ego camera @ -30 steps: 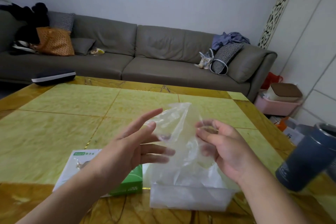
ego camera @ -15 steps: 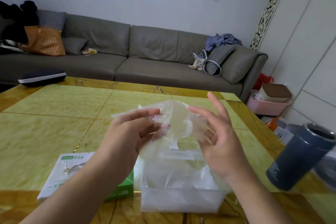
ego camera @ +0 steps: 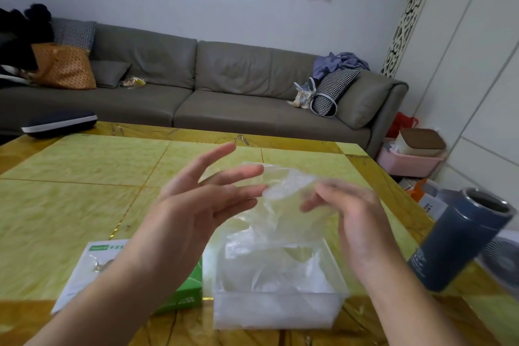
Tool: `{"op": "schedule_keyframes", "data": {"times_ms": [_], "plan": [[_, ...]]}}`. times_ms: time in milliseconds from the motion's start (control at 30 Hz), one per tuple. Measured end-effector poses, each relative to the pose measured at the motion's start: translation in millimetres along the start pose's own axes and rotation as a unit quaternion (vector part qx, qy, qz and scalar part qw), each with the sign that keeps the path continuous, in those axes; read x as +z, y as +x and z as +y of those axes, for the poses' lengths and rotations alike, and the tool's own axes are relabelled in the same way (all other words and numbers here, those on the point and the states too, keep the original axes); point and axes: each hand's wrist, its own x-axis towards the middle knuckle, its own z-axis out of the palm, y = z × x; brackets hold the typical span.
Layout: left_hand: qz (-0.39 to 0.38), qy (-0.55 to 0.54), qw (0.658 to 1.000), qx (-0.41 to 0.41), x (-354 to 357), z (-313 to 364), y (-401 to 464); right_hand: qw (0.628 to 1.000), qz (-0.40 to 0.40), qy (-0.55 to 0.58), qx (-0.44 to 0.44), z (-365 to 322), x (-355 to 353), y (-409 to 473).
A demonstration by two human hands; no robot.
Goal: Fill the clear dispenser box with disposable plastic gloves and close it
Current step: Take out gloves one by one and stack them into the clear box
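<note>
A clear dispenser box point(ego camera: 276, 313) stands open near the table's front edge, with crumpled plastic gloves point(ego camera: 283, 270) lying loosely inside. Above it hangs one thin clear plastic glove point(ego camera: 283, 191), stretched between my hands. My left hand point(ego camera: 207, 199) has its fingers straight and spread, and the fingertips touch the glove's left edge. My right hand point(ego camera: 351, 211) is blurred; its bent fingers and thumb seem to pinch the glove's right side. No lid for the box shows.
A green and white glove carton point(ego camera: 182, 293) lies left of the box, partly under my left forearm. A dark blue tumbler point(ego camera: 460, 241) and a white fan point(ego camera: 502, 261) stand at the right edge. A black case point(ego camera: 59, 123) sits at the far left corner.
My left hand has opened from a grip into spread, straight fingers. My right hand has dropped lower and bent its fingers onto the glove, which now stretches flatter above the box.
</note>
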Motion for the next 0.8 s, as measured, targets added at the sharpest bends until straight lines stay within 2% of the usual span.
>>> {"op": "schedule_keyframes", "data": {"times_ms": [100,200,333,433,500,567,733,800], "plan": [[0.015,0.072,0.997,-0.013,7.7,-4.9,-2.5,0.998,-0.022,0.026,0.057,2.8,-3.8,-0.4],[0.039,0.15,0.985,-0.079,10.7,-9.1,-1.7,0.994,-0.045,0.053,0.079,4.7,-7.0,-0.7],[-0.015,0.245,0.957,-0.153,12.5,-7.0,9.8,0.994,-0.092,0.028,0.057,-0.6,-9.3,-2.3],[-0.022,0.295,0.943,-0.152,17.9,-5.7,22.1,0.991,-0.122,0.005,0.06,1.5,-10.3,-1.4],[-0.003,0.316,0.941,-0.117,18.6,-8.4,26.3,0.991,-0.125,-0.027,0.046,5.9,-9.3,-0.8],[0.004,0.364,0.93,-0.047,17.2,-12.7,27.4,0.992,-0.097,-0.076,0.001,6.8,-7.6,-1.2],[-0.004,0.468,0.862,0.195,12.1,-11.2,25.6,0.978,-0.032,-0.103,-0.177,-0.7,-8.3,-1.6],[-0.028,0.517,0.812,0.268,8.3,-7.9,22.9,0.966,-0.038,-0.122,-0.223,-0.3,-12.5,-2.0]]}}
